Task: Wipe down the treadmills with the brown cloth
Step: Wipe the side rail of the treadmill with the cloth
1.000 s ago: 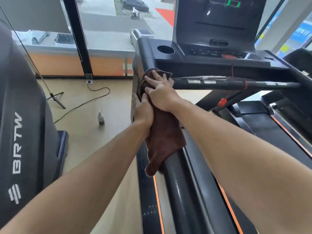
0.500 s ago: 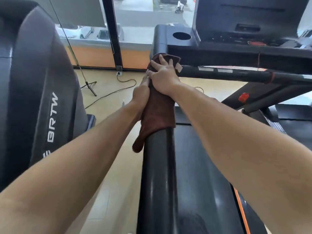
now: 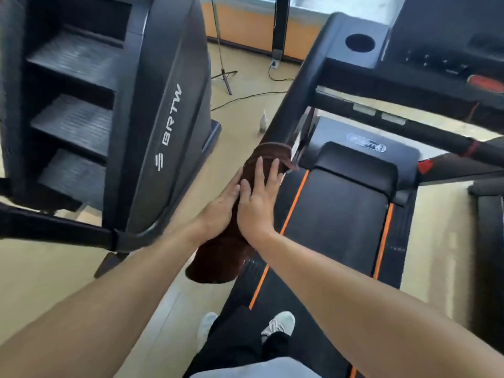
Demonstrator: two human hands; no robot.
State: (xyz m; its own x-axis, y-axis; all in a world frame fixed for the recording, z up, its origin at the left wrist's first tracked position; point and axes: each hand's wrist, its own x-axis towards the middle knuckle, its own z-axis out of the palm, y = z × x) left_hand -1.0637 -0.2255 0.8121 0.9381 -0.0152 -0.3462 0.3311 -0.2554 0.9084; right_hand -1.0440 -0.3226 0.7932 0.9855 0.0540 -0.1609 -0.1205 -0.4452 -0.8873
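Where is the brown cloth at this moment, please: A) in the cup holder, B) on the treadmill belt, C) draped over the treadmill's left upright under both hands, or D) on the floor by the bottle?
C: the cloth wraps the upright, with the left hand and right hand pressing flat on it.

We cannot see the stretch of treadmill (image 3: 351, 214) handrail beneath the brown cloth (image 3: 218, 255); cloth and both hands cover it. The left hand (image 3: 218, 211) has its fingertips tucked behind the right hand (image 3: 257, 203). The console (image 3: 447, 47) is cut off by the top and right edges. The small bottle (image 3: 263, 124) on the floor is too small to identify. The stair machine (image 3: 109, 105) steps are blurred.
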